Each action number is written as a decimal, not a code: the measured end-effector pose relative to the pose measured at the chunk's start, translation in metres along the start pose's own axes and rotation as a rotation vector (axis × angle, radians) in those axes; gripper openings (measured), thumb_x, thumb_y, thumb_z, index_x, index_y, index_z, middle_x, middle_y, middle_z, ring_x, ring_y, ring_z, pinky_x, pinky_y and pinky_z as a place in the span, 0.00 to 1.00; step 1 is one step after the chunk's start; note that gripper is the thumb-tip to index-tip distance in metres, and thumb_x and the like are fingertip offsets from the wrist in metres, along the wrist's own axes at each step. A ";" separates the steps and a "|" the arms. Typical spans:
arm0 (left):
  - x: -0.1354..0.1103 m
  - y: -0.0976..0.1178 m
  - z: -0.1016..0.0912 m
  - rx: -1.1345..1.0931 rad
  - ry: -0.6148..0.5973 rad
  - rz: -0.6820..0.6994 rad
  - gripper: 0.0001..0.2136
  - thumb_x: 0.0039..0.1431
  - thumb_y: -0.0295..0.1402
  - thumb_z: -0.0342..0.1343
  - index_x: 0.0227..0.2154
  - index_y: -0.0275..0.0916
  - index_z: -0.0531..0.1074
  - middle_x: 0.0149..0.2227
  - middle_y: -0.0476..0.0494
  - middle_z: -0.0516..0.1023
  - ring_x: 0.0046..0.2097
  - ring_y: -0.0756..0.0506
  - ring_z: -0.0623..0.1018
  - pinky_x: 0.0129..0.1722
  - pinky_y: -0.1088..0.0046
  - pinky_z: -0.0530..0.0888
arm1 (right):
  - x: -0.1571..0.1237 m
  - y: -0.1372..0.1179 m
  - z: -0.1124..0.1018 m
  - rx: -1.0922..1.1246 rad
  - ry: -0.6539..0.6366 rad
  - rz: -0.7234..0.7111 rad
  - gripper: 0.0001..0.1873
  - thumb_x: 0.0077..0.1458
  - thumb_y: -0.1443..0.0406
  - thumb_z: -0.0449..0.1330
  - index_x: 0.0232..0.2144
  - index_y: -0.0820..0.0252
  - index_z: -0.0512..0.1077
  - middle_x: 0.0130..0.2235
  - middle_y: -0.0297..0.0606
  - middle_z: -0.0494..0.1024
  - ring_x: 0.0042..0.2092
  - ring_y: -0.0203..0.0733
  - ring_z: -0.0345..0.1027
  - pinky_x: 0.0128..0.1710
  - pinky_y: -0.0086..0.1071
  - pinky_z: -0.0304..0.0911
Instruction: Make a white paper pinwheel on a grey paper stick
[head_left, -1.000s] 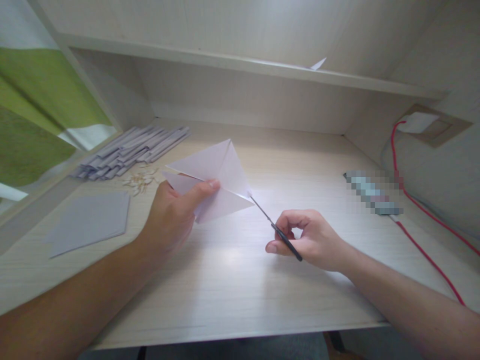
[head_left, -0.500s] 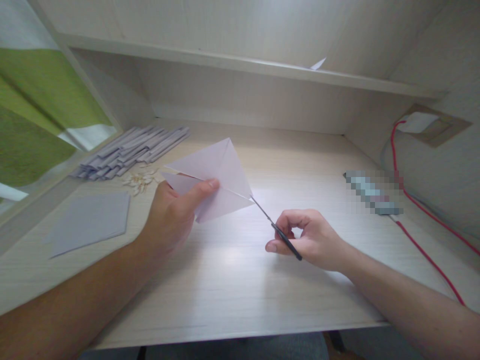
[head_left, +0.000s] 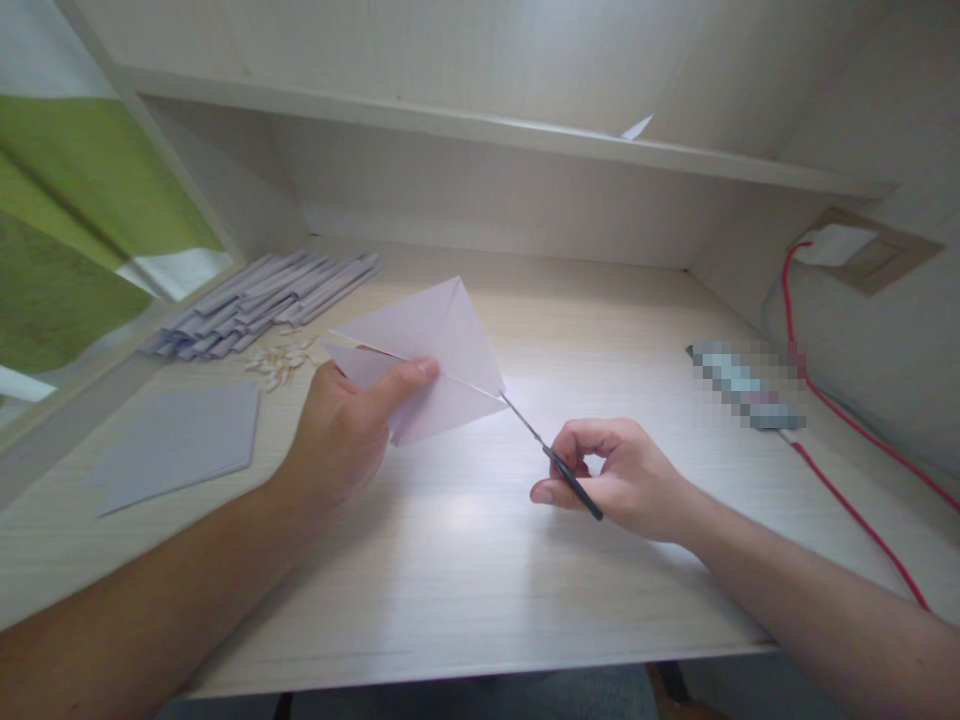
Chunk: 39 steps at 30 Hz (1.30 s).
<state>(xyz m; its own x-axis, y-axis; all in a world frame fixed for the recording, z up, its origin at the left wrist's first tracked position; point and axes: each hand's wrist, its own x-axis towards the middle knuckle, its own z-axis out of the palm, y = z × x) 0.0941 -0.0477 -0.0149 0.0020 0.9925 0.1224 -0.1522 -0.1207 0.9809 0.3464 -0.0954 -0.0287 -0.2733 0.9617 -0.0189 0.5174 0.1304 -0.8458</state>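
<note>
My left hand [head_left: 341,435] pinches a folded sheet of pale lilac paper [head_left: 431,345] and holds it above the wooden desk [head_left: 465,560], thumb on top along the fold. My right hand [head_left: 622,480] is closed on a small pair of scissors with black handles [head_left: 555,460]. The thin blades point up and left, and their tips meet the right corner of the paper at the fold. Whether the blades are apart is too fine to tell.
A pile of folded lilac paper strips [head_left: 262,300] lies at the back left, with small pale scraps [head_left: 281,362] in front of it. A flat stack of lilac sheets [head_left: 180,440] lies at the left. A red cable [head_left: 847,440] and a blurred object [head_left: 746,385] lie at the right.
The paper has shifted very slightly; both hands stay almost still with the scissor tips at the paper's right corner.
</note>
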 end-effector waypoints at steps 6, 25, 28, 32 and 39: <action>-0.001 0.003 0.001 -0.015 0.010 -0.022 0.14 0.52 0.38 0.69 0.39 0.37 0.80 0.40 0.44 0.84 0.39 0.43 0.81 0.36 0.72 0.75 | -0.001 0.001 0.000 -0.002 0.013 -0.001 0.22 0.45 0.52 0.75 0.20 0.61 0.72 0.21 0.30 0.68 0.26 0.34 0.58 0.25 0.30 0.51; -0.001 0.000 0.002 -0.077 -0.041 0.009 0.11 0.53 0.37 0.69 0.38 0.38 0.80 0.40 0.45 0.83 0.39 0.43 0.80 0.37 0.72 0.74 | 0.000 0.001 0.000 0.023 0.035 0.018 0.26 0.44 0.50 0.74 0.18 0.58 0.65 0.20 0.29 0.64 0.25 0.34 0.54 0.23 0.29 0.49; -0.001 0.001 0.002 -0.077 -0.033 0.019 0.10 0.53 0.36 0.69 0.37 0.38 0.80 0.39 0.45 0.83 0.39 0.43 0.79 0.37 0.72 0.74 | 0.001 0.001 0.000 0.041 -0.013 0.048 0.26 0.43 0.51 0.75 0.19 0.59 0.65 0.21 0.29 0.64 0.26 0.33 0.54 0.23 0.29 0.49; 0.002 0.002 0.000 -0.063 0.004 0.022 0.11 0.52 0.35 0.70 0.38 0.39 0.80 0.39 0.47 0.83 0.39 0.45 0.79 0.38 0.72 0.74 | 0.004 0.005 -0.002 0.064 -0.116 0.105 0.23 0.42 0.52 0.75 0.22 0.60 0.69 0.22 0.27 0.64 0.25 0.32 0.54 0.23 0.28 0.49; 0.009 -0.007 -0.001 0.098 -0.113 -0.104 0.11 0.49 0.36 0.69 0.34 0.38 0.81 0.32 0.45 0.83 0.32 0.45 0.79 0.31 0.72 0.74 | 0.020 0.018 -0.023 -0.122 0.087 0.210 0.21 0.45 0.49 0.72 0.28 0.60 0.74 0.25 0.33 0.74 0.27 0.36 0.63 0.24 0.29 0.53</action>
<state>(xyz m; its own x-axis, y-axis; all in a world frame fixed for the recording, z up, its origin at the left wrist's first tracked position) 0.0937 -0.0379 -0.0209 0.1249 0.9917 0.0302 -0.0489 -0.0243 0.9985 0.3688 -0.0680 -0.0324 -0.0815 0.9872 -0.1369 0.6512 -0.0512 -0.7572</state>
